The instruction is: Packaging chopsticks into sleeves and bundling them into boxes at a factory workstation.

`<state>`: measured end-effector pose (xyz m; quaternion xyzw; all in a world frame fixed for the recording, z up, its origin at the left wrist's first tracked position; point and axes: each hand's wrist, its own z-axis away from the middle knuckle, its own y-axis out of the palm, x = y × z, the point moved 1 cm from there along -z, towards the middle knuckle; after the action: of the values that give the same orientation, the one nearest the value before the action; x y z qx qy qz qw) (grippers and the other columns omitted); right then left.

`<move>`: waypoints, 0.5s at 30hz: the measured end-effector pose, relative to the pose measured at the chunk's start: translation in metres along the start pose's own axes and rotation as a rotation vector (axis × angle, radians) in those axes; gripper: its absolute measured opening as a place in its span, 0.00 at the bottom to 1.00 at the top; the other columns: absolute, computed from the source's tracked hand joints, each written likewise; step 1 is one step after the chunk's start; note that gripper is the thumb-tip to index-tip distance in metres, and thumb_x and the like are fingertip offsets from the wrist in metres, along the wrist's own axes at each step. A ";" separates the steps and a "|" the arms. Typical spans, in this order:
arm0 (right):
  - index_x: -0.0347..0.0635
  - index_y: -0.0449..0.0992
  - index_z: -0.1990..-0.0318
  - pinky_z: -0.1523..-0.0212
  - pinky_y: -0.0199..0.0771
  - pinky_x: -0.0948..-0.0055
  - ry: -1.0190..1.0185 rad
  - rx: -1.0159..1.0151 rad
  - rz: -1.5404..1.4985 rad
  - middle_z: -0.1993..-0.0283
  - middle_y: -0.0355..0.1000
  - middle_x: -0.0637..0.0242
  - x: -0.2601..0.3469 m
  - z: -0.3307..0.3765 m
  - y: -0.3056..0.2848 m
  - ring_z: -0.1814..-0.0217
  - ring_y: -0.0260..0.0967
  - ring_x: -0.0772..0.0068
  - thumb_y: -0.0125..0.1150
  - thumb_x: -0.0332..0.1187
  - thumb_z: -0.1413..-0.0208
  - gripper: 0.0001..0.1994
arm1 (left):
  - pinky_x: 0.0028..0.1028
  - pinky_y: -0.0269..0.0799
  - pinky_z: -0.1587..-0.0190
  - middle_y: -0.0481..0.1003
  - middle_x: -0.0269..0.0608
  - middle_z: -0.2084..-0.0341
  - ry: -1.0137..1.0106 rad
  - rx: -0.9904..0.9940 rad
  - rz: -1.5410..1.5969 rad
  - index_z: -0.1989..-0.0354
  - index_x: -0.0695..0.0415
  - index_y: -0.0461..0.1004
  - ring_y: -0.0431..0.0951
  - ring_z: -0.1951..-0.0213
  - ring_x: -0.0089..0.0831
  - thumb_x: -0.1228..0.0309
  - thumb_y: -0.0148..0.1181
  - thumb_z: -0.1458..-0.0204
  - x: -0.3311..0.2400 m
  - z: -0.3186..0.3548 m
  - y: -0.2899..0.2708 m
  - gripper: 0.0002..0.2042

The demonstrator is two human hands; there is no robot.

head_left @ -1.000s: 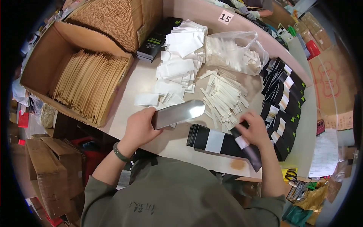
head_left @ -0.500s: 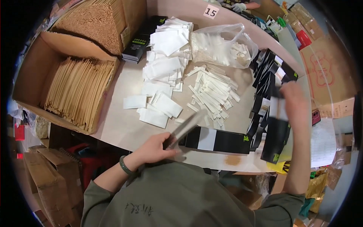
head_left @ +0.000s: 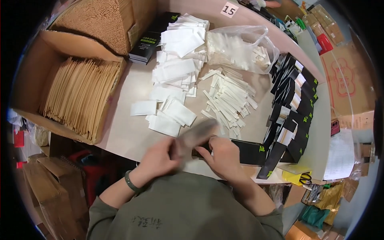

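Note:
My left hand [head_left: 159, 157] is closed around a long, flat grey piece [head_left: 196, 134], smeared by motion, that may be a stack of sleeves. Right beside it my right hand [head_left: 225, 156] has its fingers bent in at that piece's edge; what they pinch is hidden. Under the hands a black sleeve [head_left: 248, 151] with a green mark lies along the table's front edge, partly covered. Just beyond are thin white paper-wrapped sticks [head_left: 230, 96] in a loose pile. Farther left lie white napkin packets [head_left: 176, 72]. Filled black sleeves [head_left: 294, 108] overlap in a heap at the right.
An open cardboard box [head_left: 24, 84] at the left holds wooden chopsticks [head_left: 78, 98]; another box behind it [head_left: 138, 20] is full of them. A stack of black sleeves [head_left: 150, 44] and a clear plastic bag [head_left: 236, 44] stand at the back. A yellow piece [head_left: 294, 177] hangs at the front right edge.
My right hand has come from the sleeve heap on the right to beside my left hand. A filled black sleeve it was at now lies on the heap's near end.

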<state>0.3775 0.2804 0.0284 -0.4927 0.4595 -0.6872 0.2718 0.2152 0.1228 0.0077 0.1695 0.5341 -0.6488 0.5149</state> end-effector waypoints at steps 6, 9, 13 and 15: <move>0.40 0.71 0.73 0.69 0.70 0.51 0.277 -0.024 -0.071 0.76 0.72 0.52 0.004 -0.004 0.022 0.71 0.72 0.45 0.55 0.40 0.42 0.14 | 0.39 0.74 0.61 0.73 0.45 0.61 0.161 -0.275 -0.316 0.49 0.55 0.69 0.76 0.62 0.48 0.71 0.71 0.63 0.026 0.019 -0.008 0.29; 0.38 0.71 0.70 0.67 0.71 0.49 0.353 0.032 -0.163 0.76 0.73 0.51 -0.012 -0.009 0.032 0.71 0.73 0.45 0.55 0.40 0.43 0.12 | 0.38 0.74 0.61 0.72 0.45 0.61 0.235 -0.076 -0.453 0.46 0.54 0.69 0.76 0.63 0.48 0.68 0.75 0.66 0.031 0.020 -0.019 0.33; 0.40 0.73 0.67 0.65 0.73 0.52 0.308 -0.009 -0.248 0.73 0.75 0.53 0.009 -0.008 0.042 0.68 0.74 0.48 0.58 0.43 0.46 0.14 | 0.39 0.74 0.57 0.72 0.47 0.59 0.379 -0.007 -0.463 0.44 0.57 0.67 0.75 0.58 0.48 0.67 0.75 0.68 -0.010 0.001 -0.012 0.37; 0.41 0.74 0.65 0.62 0.74 0.54 0.306 -0.196 -0.152 0.66 0.76 0.55 -0.009 0.002 0.019 0.64 0.75 0.49 0.59 0.44 0.47 0.15 | 0.41 0.73 0.52 0.72 0.50 0.55 0.412 -0.003 -0.436 0.43 0.58 0.66 0.74 0.53 0.50 0.65 0.76 0.69 -0.022 -0.010 -0.005 0.39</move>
<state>0.3810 0.2791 0.0073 -0.4398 0.5218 -0.7245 0.0968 0.2168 0.1419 0.0236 0.1781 0.6520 -0.6952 0.2445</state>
